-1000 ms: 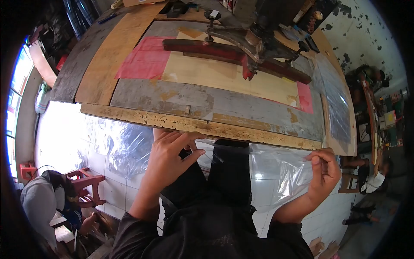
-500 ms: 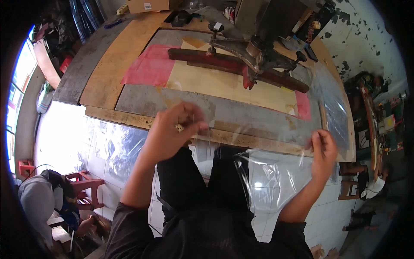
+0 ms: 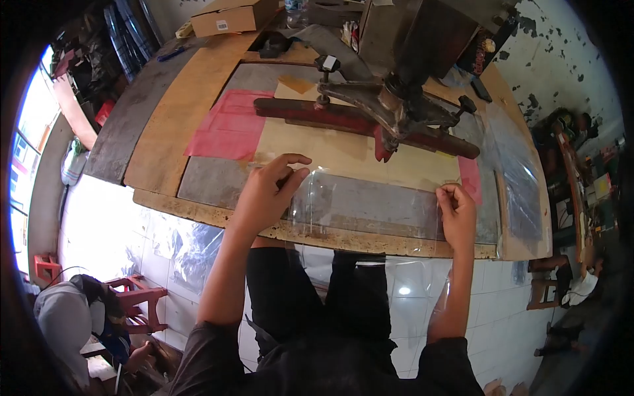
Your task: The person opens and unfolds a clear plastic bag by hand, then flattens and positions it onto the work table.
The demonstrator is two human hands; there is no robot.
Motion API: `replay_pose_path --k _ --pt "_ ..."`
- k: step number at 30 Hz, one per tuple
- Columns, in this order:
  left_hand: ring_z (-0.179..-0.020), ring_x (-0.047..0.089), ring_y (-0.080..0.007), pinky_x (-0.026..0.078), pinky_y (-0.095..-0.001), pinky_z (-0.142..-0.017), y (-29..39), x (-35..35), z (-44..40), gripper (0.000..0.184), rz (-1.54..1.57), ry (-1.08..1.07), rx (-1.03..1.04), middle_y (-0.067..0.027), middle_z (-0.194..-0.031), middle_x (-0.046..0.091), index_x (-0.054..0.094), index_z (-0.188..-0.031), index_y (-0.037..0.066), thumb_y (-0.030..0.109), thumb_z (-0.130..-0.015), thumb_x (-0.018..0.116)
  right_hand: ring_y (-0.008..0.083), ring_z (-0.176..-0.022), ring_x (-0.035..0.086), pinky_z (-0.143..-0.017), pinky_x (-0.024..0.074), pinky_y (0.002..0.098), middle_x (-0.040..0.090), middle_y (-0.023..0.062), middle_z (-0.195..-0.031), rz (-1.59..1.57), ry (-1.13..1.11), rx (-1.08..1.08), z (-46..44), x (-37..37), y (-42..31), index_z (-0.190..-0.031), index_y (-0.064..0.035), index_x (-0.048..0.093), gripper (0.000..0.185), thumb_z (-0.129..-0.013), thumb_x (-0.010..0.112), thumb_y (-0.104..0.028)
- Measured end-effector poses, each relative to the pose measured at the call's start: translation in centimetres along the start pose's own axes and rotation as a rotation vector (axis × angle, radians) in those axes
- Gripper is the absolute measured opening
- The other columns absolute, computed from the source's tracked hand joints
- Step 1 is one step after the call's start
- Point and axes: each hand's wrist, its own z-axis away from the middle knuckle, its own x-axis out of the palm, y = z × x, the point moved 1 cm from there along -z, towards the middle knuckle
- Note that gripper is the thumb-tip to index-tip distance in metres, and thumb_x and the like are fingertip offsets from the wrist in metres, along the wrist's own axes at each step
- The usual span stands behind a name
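My left hand [image 3: 265, 195] is at the near edge of the machine bed, thumb and curled fingers at the left upper corner of a clear plastic sheet [image 3: 376, 221]. The exact contact there is hard to see. At the sheet's right side my right hand [image 3: 457, 214] pinches its edge between thumb and fingers. The see-through sheet stretches between both hands and hangs over the table's front edge. Just beyond it lies a cream-coloured panel [image 3: 323, 148] with pink-red material [image 3: 228, 125] at its left end. A dark red bar [image 3: 297, 112] spans above the panel.
A metal press head [image 3: 396, 99] with black knobs carries the bar. Clear plastic [image 3: 518, 178] lies on the table's right side. A cardboard box [image 3: 234, 18] stands at the back left. A person in grey [image 3: 63, 310] sits at lower left near a red stool [image 3: 142, 300].
Both hands have moved forward over the bed, the right one also leftward. The plastic sheet, which hung loosely near my lap, now extends over the bed's front part.
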Motion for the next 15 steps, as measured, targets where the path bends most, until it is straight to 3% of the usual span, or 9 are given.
replay_pose_path --k 3,8,15 --pt "-0.061 0.049 -0.0082 0.041 -0.029 -0.059 0.12 0.32 -0.11 0.03 -0.06 0.002 0.041 -0.0026 -0.067 0.063 0.07 -0.129 0.007 0.013 -0.1 0.075 0.0095 -0.07 0.057 -0.066 0.0462 0.0274 0.066 0.0022 -0.08 0.016 0.014 0.029 0.19 0.19 -0.51 -0.1 0.0004 0.069 0.017 -0.105 0.071 -0.016" --pt "-0.059 0.046 -0.0076 0.038 -0.0271 -0.058 0.22 -0.08 -0.03 0.057 -0.097 -0.089 0.035 0.0 -0.067 0.059 0.063 -0.14 0.008 0.008 -0.087 0.085 0.0086 -0.069 0.056 -0.065 0.0456 0.0271 0.066 0.0019 -0.081 -0.037 0.049 0.009 0.4 0.26 -0.23 -0.101 0.0001 0.069 0.017 -0.105 0.071 -0.017" --pt "-0.064 0.046 -0.0031 0.039 -0.0227 -0.062 -0.23 -0.28 0.14 0.056 0.055 -0.056 0.005 0.0037 -0.074 0.063 0.059 -0.148 0.007 0.006 -0.096 0.079 0.0069 -0.066 0.056 -0.063 0.045 0.0238 0.067 0.0003 -0.084 -0.176 0.045 0.109 0.67 -0.27 -0.35 -0.105 -0.0026 0.069 0.018 -0.107 0.069 -0.02"
